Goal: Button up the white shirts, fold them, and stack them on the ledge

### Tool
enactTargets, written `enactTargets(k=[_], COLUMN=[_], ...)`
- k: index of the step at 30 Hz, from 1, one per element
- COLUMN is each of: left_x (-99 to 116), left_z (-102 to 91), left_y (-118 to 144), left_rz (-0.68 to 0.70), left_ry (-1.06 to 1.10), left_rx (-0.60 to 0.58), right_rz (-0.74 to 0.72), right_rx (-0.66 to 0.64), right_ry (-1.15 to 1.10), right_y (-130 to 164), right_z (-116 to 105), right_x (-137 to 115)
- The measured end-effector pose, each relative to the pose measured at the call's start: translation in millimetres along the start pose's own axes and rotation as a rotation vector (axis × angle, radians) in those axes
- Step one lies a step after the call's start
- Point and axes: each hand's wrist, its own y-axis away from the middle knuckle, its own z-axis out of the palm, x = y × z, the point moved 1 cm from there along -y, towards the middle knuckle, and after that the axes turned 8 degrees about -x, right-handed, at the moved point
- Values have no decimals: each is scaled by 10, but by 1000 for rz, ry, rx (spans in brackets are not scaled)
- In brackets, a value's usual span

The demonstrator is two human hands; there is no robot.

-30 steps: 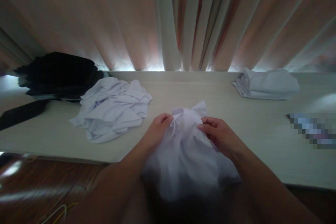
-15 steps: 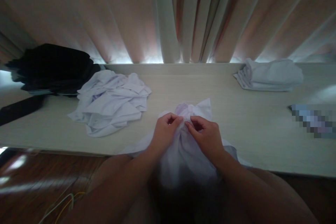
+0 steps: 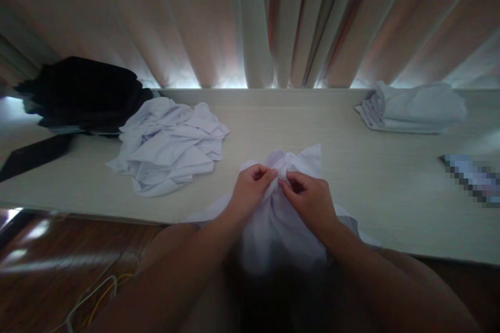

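Note:
A white shirt (image 3: 273, 229) drapes over the table's front edge and down onto my lap, its collar pointing away from me. My left hand (image 3: 253, 182) pinches the cloth just below the collar between thumb and fingers. Close beside it, my right hand (image 3: 307, 192) grips the same spot from the other side, fingertips almost meeting. Whatever small part lies between the fingertips is too small to make out. The shirt's lower part is blurred and dark near my body.
On the table (image 3: 289, 119), a crumpled white cloth pile (image 3: 172, 145) lies left, beside a black stack of fabric (image 3: 86, 93) and a dark flat piece (image 3: 37, 153). Folded white cloth (image 3: 422, 106) sits at the back right, near a pixelated flat object (image 3: 472, 174). Curtains (image 3: 187, 21) hang behind.
The view has shifted slightly, so the table's things appear a little farther right. Both hands keep their pinch on the shirt, with hardly any movement of the fingers.

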Motion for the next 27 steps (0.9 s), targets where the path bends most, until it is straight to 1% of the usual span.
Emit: enactTargets(k=[8, 11, 16, 23, 27], left_x=[21, 10, -8, -41, -71], left_z=[16, 17, 20, 23, 29], left_y=[-3, -8, -12, -21, -19], left_rz=[43, 59, 45, 32, 16], left_ry=[-69, -88, -84, -38, -21], left_rx=[0, 5, 7, 12, -2], right_rz=[-23, -40, -47, -18, -21], right_rx=[-83, -69, -44, -29, 15], right_ry=[22, 6, 4, -127, -127], right_y=[-2, 8, 6, -2, -5], right_z=[6, -22, -69, -64, -54], right_x=[-54, -56, -32, -11, -5])
